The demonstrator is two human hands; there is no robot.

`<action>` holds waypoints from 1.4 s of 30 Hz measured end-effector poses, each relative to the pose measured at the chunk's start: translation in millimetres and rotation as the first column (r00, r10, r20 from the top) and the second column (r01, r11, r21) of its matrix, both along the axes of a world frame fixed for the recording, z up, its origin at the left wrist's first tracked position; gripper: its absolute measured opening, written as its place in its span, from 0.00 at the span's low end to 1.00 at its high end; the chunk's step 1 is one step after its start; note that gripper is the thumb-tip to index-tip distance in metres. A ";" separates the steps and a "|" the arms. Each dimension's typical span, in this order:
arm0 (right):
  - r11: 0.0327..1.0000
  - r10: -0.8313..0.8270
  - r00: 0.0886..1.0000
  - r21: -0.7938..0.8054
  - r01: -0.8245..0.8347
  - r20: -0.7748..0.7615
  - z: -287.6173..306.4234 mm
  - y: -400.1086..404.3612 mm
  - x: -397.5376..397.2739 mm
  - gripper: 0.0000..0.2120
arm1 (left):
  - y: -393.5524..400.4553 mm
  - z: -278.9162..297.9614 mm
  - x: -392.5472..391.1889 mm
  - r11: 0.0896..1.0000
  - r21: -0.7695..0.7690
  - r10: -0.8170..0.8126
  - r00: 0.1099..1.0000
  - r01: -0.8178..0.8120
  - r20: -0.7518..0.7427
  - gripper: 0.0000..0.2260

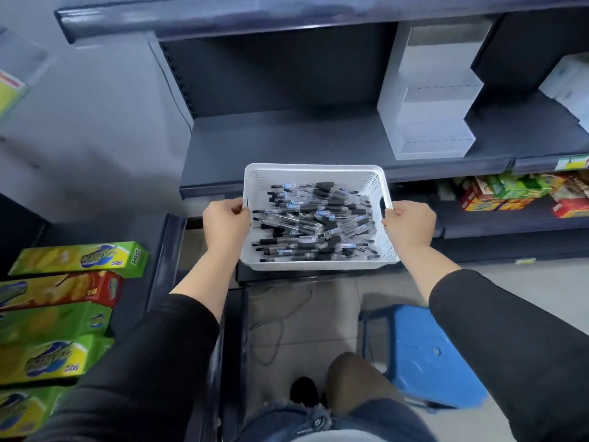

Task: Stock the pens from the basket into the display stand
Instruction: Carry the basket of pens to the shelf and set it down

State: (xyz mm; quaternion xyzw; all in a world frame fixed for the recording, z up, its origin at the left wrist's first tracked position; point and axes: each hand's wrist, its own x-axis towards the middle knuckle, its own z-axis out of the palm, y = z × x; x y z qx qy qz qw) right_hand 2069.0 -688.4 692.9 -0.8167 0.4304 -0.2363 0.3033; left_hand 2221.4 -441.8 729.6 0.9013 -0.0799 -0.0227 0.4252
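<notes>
A single view is given, taken from a head-worn wide-angle camera. It is aimed forward and steeply down, toward a dark shelf [287, 145] seen close ahead. Both forearms are seen reaching away from the lens, with the left hand [227, 218] and right hand [409, 220] near frame centre. The wearer's knee and the floor are caught at the bottom edge. Straight lines are bowed toward the edges, and the margins appear blurred. No second view is supplied.

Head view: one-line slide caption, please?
Both hands, left and right, hold a white basket of black pens before an empty white display stand.
</notes>
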 end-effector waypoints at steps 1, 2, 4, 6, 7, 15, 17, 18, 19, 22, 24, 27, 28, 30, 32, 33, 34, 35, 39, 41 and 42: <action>1.000 -0.001 1.000 -0.009 0.001 0.006 0.9 -3.1 6.3 0.13 | -3.5 2.4 6.4 1.000 0.001 -0.008 1.000 0.008 0.004 0.09; 1.000 -0.002 1.000 -0.018 0.002 0.011 1.4 -6.4 12.6 0.14 | -7.1 4.4 12.5 1.000 0.002 -0.013 1.000 0.013 0.008 0.08; 0.999 -0.006 1.000 -0.044 0.007 0.023 2.5 -14.5 24.5 0.17 | -15.2 7.2 24.4 1.000 -0.007 -0.014 1.000 0.014 0.009 0.08; 0.998 0.001 0.999 -0.060 0.001 0.035 2.3 -25.7 36.6 0.20 | -23.9 8.3 36.3 1.000 -0.017 -0.008 1.000 0.008 0.013 0.09; 0.998 0.007 0.999 -0.068 -0.004 0.035 1.8 -32.5 43.4 0.20 | -29.0 9.2 42.1 1.000 -0.019 -0.008 1.000 0.009 0.020 0.09; 0.997 0.051 0.996 -0.064 -0.047 0.069 1.4 -94.7 90.1 0.15 | -83.8 16.9 78.3 1.000 -0.017 0.011 0.999 -0.011 0.042 0.09; 0.997 0.057 0.997 -0.061 -0.054 0.049 1.6 -111.4 100.7 0.13 | -99.2 17.3 85.6 1.000 -0.019 0.024 0.999 -0.023 0.047 0.09; 0.997 0.060 0.997 -0.055 -0.058 0.051 1.3 -119.2 105.5 0.13 | -106.1 17.2 88.4 0.999 -0.016 0.033 0.998 -0.033 0.053 0.09; 0.997 0.062 0.996 -0.042 -0.060 0.060 0.8 -127.0 110.6 0.13 | -112.7 17.4 90.9 0.999 -0.014 0.043 0.997 -0.043 0.058 0.09; 0.997 0.068 0.996 0.014 -0.070 0.065 1.9 -145.5 124.8 0.09 | -128.8 19.6 99.7 0.999 -0.020 0.052 0.995 -0.051 0.082 0.10; 0.996 0.080 0.995 0.041 -0.083 0.064 3.6 -155.4 133.5 0.08 | -138.3 21.7 107.4 0.999 -0.015 0.046 0.995 -0.045 0.092 0.09; 0.994 0.088 0.993 0.059 -0.092 0.074 9.0 -167.3 145.4 0.09 | -153.3 21.4 125.1 0.998 0.021 0.052 0.994 -0.054 0.096 0.10; 0.994 0.093 0.993 0.046 -0.097 0.076 11.3 -166.4 147.1 0.10 | -153.9 21.3 127.6 0.998 0.032 0.054 0.993 -0.058 0.101 0.10; 0.995 0.100 0.993 0.018 -0.102 0.065 14.8 -167.7 153.7 0.13 | -157.6 20.8 134.6 0.998 0.033 0.058 0.994 -0.061 0.095 0.10; 0.994 0.108 0.992 0.011 -0.109 0.061 16.0 -173.8 162.5 0.18 | -163.5 19.4 143.4 0.998 0.027 0.059 0.996 -0.061 0.070 0.10; 0.994 0.107 0.993 0.006 -0.108 0.054 16.1 -177.0 167.3 0.19 | -166.7 18.5 148.5 0.998 0.017 0.060 0.997 -0.061 0.054 0.10; 0.994 0.106 0.993 0.010 -0.107 0.043 15.4 -180.6 172.0 0.19 | -170.0 18.1 153.3 0.998 0.009 0.057 0.998 -0.057 0.039 0.09; 0.994 0.109 0.994 0.021 -0.109 0.031 15.0 -183.8 176.5 0.18 | -173.4 17.3 158.5 0.999 0.007 0.051 0.998 -0.051 0.023 0.09; 0.984 0.131 0.991 0.124 -0.130 0.005 11.0 -195.8 199.0 0.10 | -185.0 10.2 177.5 0.999 0.021 0.045 0.999 -0.045 -0.018 0.09; 0.976 0.146 0.989 0.166 -0.143 -0.006 8.7 -202.7 208.8 0.10 | -190.5 2.9 189.7 0.998 0.039 0.043 0.999 -0.042 -0.032 0.09; 0.972 0.159 0.987 0.177 -0.153 -0.017 9.2 -205.1 213.1 0.11 | -193.3 -0.5 195.5 0.998 0.052 0.041 0.998 -0.039 -0.042 0.09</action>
